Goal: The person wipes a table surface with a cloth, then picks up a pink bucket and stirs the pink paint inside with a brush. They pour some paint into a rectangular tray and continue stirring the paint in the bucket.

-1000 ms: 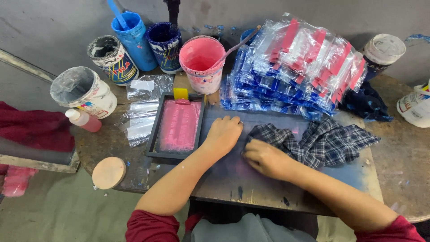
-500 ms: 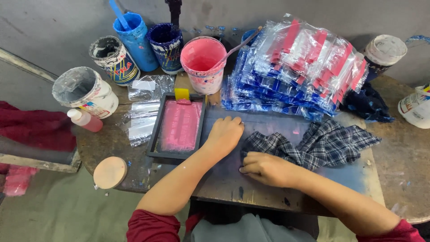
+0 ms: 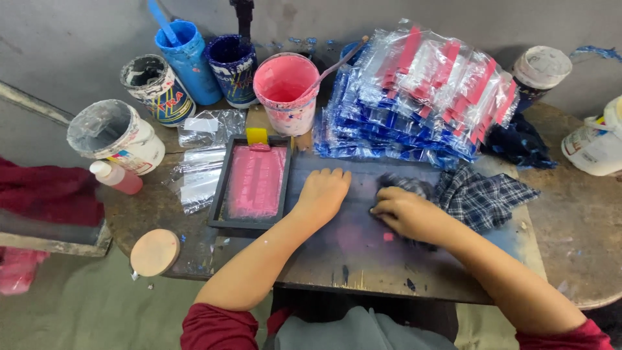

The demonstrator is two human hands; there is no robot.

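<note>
Left hand (image 3: 324, 194) lying flat, palm down, fingers spread and grasping nothing, pressing on the dark printing board (image 3: 350, 249) just right of the black-framed screen (image 3: 253, 185). Right hand (image 3: 405, 212) curled over the bunched near end of a plaid cloth (image 3: 483, 198), fingers closed on it, pressing it against the board. Rest of the cloth trailing to the right, toward the board's far corner, partly lying over its edge. Small pink smear (image 3: 387, 236) showing on the board just below the right hand.

Screen coated in pink ink, sitting at the board's left edge, a yellow-handled scraper (image 3: 257, 136) touching its top. Pink-stained bucket (image 3: 285, 94) standing just behind the screen, a stick leaning in it. Blue tub (image 3: 188, 61) and dark blue tub (image 3: 233, 68) standing behind, side by side, near a white-rimmed paint can (image 3: 152, 87). Grey-filled bucket (image 3: 113, 136) sitting at far left, a small pink squeeze bottle (image 3: 116, 177) lying beside it. Clear plastic sheets (image 3: 204, 165) lying between bucket and screen. Round wooden lid (image 3: 155, 253) resting at the near left edge of the table. Stack of clear bags with red and blue contents (image 3: 421, 94) piled behind the board. White jug (image 3: 596, 142) standing at far right.
</note>
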